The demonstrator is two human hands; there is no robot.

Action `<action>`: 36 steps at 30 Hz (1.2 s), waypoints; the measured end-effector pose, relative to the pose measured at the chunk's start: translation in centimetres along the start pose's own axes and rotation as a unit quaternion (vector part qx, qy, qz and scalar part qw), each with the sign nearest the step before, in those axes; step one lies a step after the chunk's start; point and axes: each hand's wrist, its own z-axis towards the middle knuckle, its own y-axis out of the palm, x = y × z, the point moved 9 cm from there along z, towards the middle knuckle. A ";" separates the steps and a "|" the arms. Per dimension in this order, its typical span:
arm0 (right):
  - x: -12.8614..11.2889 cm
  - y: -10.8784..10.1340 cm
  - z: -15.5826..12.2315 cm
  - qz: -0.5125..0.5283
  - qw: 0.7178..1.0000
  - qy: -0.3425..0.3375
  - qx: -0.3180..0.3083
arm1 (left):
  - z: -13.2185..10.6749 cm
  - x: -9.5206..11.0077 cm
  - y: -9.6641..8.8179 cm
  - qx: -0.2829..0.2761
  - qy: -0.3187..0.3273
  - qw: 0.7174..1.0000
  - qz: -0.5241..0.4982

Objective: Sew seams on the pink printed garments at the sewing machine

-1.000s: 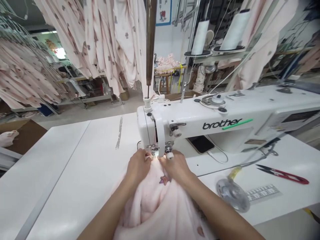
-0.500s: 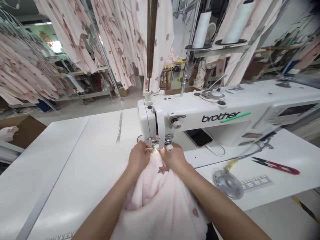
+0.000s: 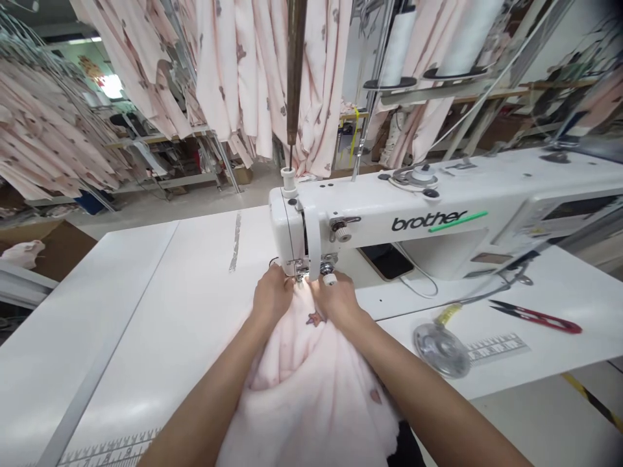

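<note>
A fluffy pale pink fabric (image 3: 311,389) with small star prints lies bunched on the white table (image 3: 160,324), its front edge pushed under the presser foot of a white Brother sewing machine (image 3: 389,220). My left hand (image 3: 272,299) pinches the fabric's edge just left of the needle. My right hand (image 3: 337,299) grips the same edge just right of the needle. Both hands have their fingers closed on the cloth, almost touching the foot.
Red thread snips (image 3: 538,315) and a round metal lid (image 3: 440,349) lie on the table at the right. A phone (image 3: 389,261) rests under the machine arm. Thread cones (image 3: 396,45) stand above. Pink printed garments (image 3: 253,78) hang behind and at the left.
The view has shifted slightly; the hanging garments swing into the middle. Both hands stay at the presser foot holding the fabric, hardly moved.
</note>
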 end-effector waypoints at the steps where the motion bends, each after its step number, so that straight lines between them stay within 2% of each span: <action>1: 0.0 -0.1 -0.2 0.004 1.000 -0.006 -0.002 | -0.1 0.1 -0.1 0.000 0.007 1.000 -0.002; 8: 0.1 -1.2 -1.6 0.072 0.991 -0.112 -0.036 | -0.4 0.3 -0.5 -0.007 0.032 0.999 -0.025; 13: 0.8 -1.1 -1.2 0.081 0.992 -0.098 -0.016 | -0.1 0.2 -0.4 -0.019 0.028 0.999 -0.039; 22: 0.9 -0.9 -1.3 0.095 0.992 -0.078 -0.019 | -0.3 0.0 0.0 -0.037 0.030 0.996 -0.078; 28: 0.5 -1.0 -1.5 0.111 0.989 -0.091 -0.031 | -0.4 -0.3 0.0 -0.030 0.019 0.996 -0.082; 36: -0.9 -2.1 -1.0 0.069 0.996 -0.059 0.003 | -0.8 1.4 -1.1 -0.013 0.040 0.994 -0.101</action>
